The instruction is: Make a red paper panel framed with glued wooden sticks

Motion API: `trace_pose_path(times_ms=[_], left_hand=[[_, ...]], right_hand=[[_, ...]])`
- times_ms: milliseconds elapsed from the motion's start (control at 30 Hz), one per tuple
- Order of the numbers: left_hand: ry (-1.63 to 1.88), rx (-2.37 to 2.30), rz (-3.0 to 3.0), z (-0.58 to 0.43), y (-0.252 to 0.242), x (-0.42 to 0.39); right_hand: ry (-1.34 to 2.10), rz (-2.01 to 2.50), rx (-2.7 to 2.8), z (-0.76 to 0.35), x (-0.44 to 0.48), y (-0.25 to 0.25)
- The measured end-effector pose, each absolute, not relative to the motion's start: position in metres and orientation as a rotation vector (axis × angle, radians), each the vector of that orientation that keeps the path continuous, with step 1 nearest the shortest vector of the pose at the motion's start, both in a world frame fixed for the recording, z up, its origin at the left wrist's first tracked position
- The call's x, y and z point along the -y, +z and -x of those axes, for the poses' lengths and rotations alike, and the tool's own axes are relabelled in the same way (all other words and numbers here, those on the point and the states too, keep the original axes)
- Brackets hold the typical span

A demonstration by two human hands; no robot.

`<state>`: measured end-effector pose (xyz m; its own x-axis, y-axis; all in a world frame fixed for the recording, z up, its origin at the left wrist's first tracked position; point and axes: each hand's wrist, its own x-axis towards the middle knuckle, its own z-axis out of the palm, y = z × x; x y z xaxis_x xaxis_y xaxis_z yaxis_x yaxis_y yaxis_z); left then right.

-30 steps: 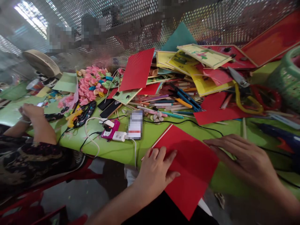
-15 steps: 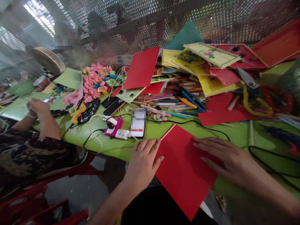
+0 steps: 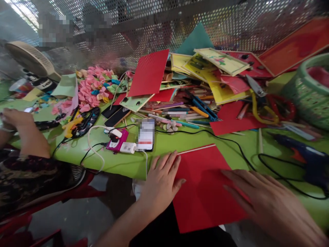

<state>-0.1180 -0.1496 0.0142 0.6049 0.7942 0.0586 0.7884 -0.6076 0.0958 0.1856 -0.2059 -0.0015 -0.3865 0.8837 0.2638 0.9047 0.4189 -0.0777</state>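
Note:
A sheet of red card [image 3: 205, 192] lies at the table's front edge and partly overhangs it. Along its far edge runs a thin pale strip [image 3: 196, 149], like a slim stick. My left hand [image 3: 161, 178] rests flat on the card's left edge, fingers stretched out and the tips near one end of the strip. On the opposite side, my right hand [image 3: 259, 195] lies over the card's right edge with its fingers extended, slightly blurred. Neither hand is wrapped round anything. Beyond the card, a phone [image 3: 145, 135] lies beside a purple power socket [image 3: 117, 140].
A blue glue gun [image 3: 305, 154] with a black cable lies right, near large scissors [image 3: 264, 115] and a green basket [image 3: 308, 89]. Pens, coloured cards and pink paper petals [image 3: 89, 85] pile up behind. A co-worker's arm [image 3: 31, 133] is at left, with a fan [image 3: 31, 58] beyond.
The red card has turned clockwise, so its strip now lies nearly crosswise. Both hands have stayed on its sides, the right one moving nearer to me. The camera view has shifted right.

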Motion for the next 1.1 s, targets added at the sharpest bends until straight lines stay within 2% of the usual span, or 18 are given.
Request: trace_pose_path(times_ms=[267,567,767,1100], left_hand=[[0.152,-1.304,-2.781,0.117,0.002,0.165],[0.214,-1.296,-2.730,0.108,0.007,0.125],[0.365,-1.482,-2.686,0.117,0.010,0.117],[0.445,-1.692,-2.634,0.130,0.006,0.109]], right_hand=[[-0.064,1.515,2.499,-0.175,0.195,-0.010],[-0.032,1.660,2.390,-0.161,0.182,0.003],[0.021,1.539,2.361,-0.173,0.142,0.007],[0.027,1.450,2.349,-0.175,0.123,-0.023]])
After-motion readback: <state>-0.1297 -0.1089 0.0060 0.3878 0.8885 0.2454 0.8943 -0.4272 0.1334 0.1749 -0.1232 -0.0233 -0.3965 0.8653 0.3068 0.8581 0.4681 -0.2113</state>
